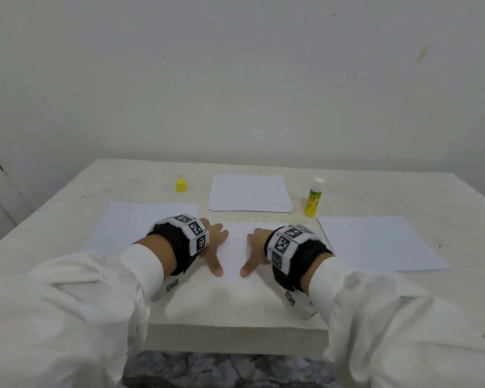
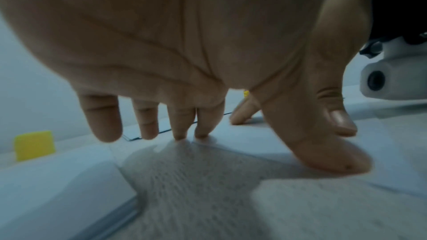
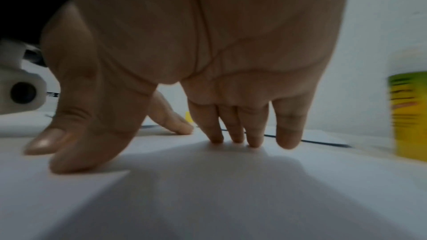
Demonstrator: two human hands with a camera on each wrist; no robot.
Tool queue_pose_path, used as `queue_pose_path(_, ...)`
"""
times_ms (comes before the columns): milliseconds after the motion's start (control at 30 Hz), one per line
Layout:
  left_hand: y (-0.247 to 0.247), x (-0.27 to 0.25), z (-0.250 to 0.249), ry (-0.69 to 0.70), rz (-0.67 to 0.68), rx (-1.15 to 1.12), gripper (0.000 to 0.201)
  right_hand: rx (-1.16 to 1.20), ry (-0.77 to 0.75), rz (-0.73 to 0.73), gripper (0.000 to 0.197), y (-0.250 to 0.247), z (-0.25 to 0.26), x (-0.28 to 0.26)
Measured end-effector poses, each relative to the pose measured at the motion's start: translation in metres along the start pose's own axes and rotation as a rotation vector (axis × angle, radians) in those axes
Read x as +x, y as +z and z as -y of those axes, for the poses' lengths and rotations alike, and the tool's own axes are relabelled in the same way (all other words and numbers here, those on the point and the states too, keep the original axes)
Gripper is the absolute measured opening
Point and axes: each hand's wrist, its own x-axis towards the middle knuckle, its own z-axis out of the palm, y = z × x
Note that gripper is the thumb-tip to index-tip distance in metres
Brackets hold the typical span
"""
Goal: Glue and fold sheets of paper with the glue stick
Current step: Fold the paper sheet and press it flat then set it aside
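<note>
A pale table (image 1: 95, 189) is set against a plain wall (image 1: 235, 79). The uncapped glue stick (image 1: 313, 198) stands upright. The centre sheet (image 1: 235, 247) is pressed by the left hand (image 1: 214, 242) and right hand (image 1: 254, 247), fingers spread straight.

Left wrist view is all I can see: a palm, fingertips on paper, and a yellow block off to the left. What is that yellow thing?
Observer: A yellow cap, standing alone on the table, far from the glue stick.
Operator: So is the glue open?
Observer: It stands upright right of the far sheet, white top bare.
Operator: Is more paper lying about?
Observer: Yes. Besides the middle sheet under the left hand and right hand, a left sheet and a right sheet lie flat.
</note>
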Motion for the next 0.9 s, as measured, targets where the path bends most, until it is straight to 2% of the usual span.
queue_pose_path(67, 0.002, 0.006, 0.003, 0.018, -0.016, -0.026, 0.128, -0.033, -0.05, -0.028, 0.122, -0.006, 0.018, 0.014)
queue_pose_path(200, 0.005, 0.014, 0.003, 0.022, -0.053, -0.026, 0.14, -0.094, -0.126, -0.08, 0.13, -0.012, 0.024, 0.025)
queue_pose_path(367, 0.003, 0.014, 0.001, 0.015, -0.062, 0.006, 0.141, -0.064, -0.077, 0.031, 0.128, -0.01, -0.033, -0.004)
queue_pose_path(533, -0.003, 0.01, 0.001, 0.011, -0.02, 0.003, 0.143, -0.061, 0.01, 0.057, 0.122, -0.006, -0.095, -0.026)
queue_pose_path(633, -0.01, 0.013, -0.005, -0.029, 0.027, -0.05, 0.142, -0.071, 0.016, 0.068, 0.121, -0.003, -0.108, -0.028)
queue_pose_path(767, -0.032, 0.017, -0.044, -0.005, 0.017, -0.056, 0.122, -0.127, 0.042, 0.068, 0.128, -0.001, -0.106, -0.015)
queue_pose_path(900, -0.052, 0.027, -0.103, 0.083, -0.056, -0.093, 0.135, -0.199, 0.052, 0.029, 0.149, 0.009, -0.108, 0.005)
